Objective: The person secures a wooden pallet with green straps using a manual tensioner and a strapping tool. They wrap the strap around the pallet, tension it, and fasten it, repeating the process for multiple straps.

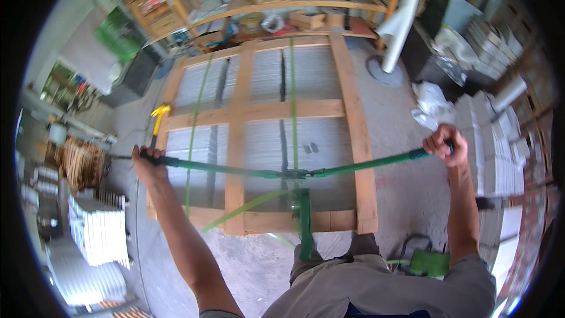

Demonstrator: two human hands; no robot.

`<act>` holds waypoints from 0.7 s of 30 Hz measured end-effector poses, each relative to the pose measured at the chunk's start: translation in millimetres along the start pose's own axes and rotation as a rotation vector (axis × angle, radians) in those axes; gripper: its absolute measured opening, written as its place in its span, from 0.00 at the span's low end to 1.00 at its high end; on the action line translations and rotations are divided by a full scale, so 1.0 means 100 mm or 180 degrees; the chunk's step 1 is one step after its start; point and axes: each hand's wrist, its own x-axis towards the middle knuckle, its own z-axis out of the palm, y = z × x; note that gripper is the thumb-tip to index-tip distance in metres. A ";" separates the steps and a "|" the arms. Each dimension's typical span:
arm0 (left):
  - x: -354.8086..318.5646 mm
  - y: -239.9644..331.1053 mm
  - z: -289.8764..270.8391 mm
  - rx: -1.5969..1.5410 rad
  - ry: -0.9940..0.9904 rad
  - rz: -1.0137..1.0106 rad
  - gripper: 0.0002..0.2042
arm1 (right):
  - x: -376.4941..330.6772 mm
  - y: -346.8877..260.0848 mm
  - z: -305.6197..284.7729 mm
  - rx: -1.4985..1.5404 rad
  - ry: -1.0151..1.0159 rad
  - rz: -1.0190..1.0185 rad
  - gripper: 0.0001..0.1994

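Note:
Both my hands grip a long-handled green strap crimper [235, 169], its two handles spread wide over the near part of a wood-framed crate [235, 112]. My left hand [150, 162] is closed round the end of the left handle. My right hand [447, 144] is closed round the right handle's end. The crimper's jaws [296, 174] lie at the right-hand green strap [294, 123]; whether they bite on it I cannot tell. Just below, a green strap tensioner [304, 224] sits at the crate's near edge. A loose strap end [247, 205] slants left from it.
A yellow hammer [159, 119] stands by the crate's left side. At the back is a wooden workbench [282, 1] with boxes and tape rolls. A white film roll [401, 26] stands back right, and stacked white panels [97, 229] are at left. Near my right arm lies a green box [429, 263].

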 end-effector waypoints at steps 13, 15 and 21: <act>-1.24 0.06 0.87 0.0201 0.0935 0.1213 0.15 | 0.19 -0.22 0.36 -0.0314 -0.0330 -0.0117 0.09; -1.50 0.09 0.87 0.0115 0.1081 0.1377 0.14 | 0.17 -0.29 0.55 -0.1022 -0.0543 -0.0856 0.09; -1.81 0.06 0.77 -0.0084 0.0773 0.1531 0.14 | 0.42 -0.41 1.12 -0.1131 -0.0438 -0.0137 0.13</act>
